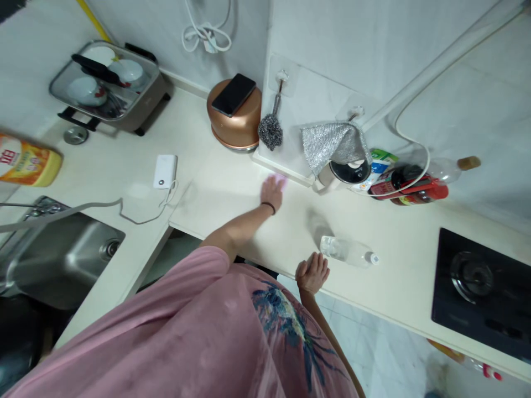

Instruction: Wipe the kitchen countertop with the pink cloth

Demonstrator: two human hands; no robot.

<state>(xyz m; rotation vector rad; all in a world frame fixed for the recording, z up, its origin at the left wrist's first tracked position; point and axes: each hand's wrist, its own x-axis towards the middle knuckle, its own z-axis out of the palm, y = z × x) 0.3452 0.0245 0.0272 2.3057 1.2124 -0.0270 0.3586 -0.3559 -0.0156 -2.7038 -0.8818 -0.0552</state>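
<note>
My left hand [272,191], with a dark band on the wrist, presses down on a pink cloth [281,180] on the pale countertop [232,193]. The cloth mostly lies hidden under the fingers, close to the foot of the white wall pillar. At the counter's front edge rests my right hand [313,272], its fingers laid over the surface and holding nothing. Just beyond those fingers is a clear plastic bottle [350,251] with a white cap and some clear liquid in its base end.
A copper-coloured pot [236,119] carries a black phone [234,94]. Farther left are a white power bank [165,171], an electric pan [141,108] holding bowls, and a steel sink [62,260]. Seasoning bottles [409,185] and a black stove [483,293] are on the right.
</note>
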